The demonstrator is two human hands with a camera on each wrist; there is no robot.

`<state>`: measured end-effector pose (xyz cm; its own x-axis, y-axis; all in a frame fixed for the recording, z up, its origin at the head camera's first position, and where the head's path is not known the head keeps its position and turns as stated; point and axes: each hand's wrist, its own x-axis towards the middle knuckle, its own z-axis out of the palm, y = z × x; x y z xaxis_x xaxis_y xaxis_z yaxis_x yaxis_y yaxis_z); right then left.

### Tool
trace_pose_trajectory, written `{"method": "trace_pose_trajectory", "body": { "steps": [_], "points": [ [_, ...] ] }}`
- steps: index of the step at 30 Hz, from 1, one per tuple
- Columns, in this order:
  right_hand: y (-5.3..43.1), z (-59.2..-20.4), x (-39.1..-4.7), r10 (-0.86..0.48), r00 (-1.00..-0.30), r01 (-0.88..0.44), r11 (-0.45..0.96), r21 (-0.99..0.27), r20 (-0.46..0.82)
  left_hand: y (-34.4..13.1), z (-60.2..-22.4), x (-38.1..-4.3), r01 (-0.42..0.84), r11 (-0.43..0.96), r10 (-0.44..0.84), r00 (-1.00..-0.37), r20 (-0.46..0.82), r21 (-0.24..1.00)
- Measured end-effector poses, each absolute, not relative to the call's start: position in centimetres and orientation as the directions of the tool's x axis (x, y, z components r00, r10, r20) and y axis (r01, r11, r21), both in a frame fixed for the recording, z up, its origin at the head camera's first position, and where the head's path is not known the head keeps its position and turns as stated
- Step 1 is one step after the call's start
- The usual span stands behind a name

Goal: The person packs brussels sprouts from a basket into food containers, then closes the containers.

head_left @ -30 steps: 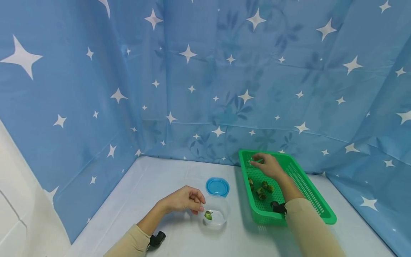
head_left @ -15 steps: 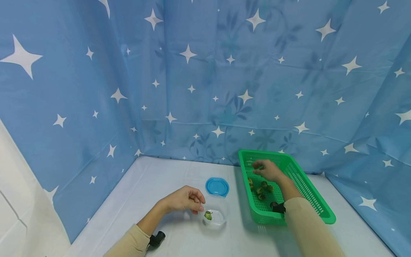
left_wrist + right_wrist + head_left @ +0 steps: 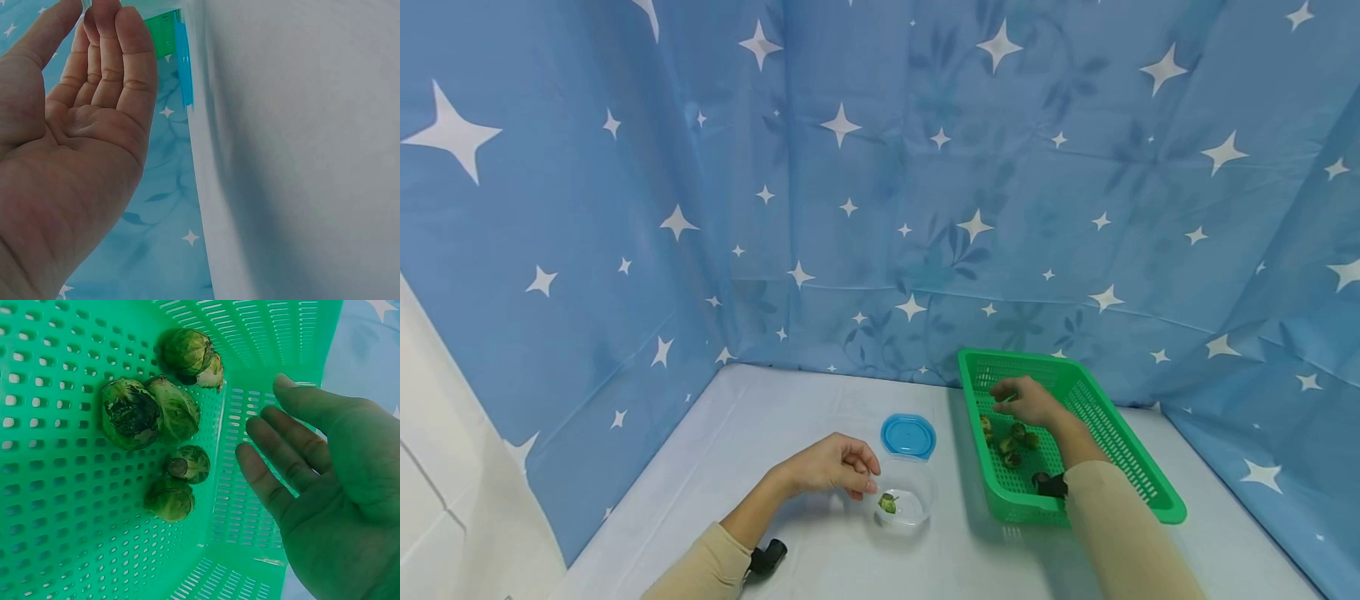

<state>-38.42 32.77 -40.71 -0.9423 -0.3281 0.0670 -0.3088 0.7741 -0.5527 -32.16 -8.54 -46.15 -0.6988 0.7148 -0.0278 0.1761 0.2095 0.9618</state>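
- Lying at eight o'clock inside the clear container (image 3: 913,505), one small green sprout (image 3: 887,503) shows through the plastic in my head view.
- At nine to ten o'clock on that container I see the left hand (image 3: 831,467), thumb and bent fingers coming together at the rim; I cannot tell whether they pinch it or only rest near it.
- Just beyond the container, at twelve o'clock, I have a blue lid (image 3: 908,435) lying flat.
- Over at two o'clock from the container sits the green basket (image 3: 1142,475), its walls full of slots.
- Inside it my right wrist view shows at least five Brussels sprouts (image 3: 130,415), some browned; two touch side by side, another two touch below them, and one lies at twelve o'clock of the group.
- Reaching into the basket, the right hand (image 3: 1030,398) has its thumb held away from its loosely bent fingers, gripping nothing, apart from the sprouts, which lie around seven o'clock from it in my head view.
- Under everything I see a white tabletop (image 3: 805,408); at twelve o'clock hangs a blue curtain (image 3: 850,233) with white stars.
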Motion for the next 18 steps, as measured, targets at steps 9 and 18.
{"method": "trace_pose_trajectory", "body": {
  "steps": [9, 18],
  "points": [
    [32.92, -40.77, -38.38, -0.413, -0.91, -0.309, 0.746, -0.59, -0.046, -8.57, -46.21, -32.14, 0.177, 0.21, 0.716, -0.697, -0.028, 0.961],
    [32.6, -40.53, -37.73, -0.42, -0.889, -0.235, 0.763, -0.601, -0.185, -8.57, -46.07, -32.05, 0.174, 0.207, 0.722, -0.691, -0.03, 0.963]
  ]
}}
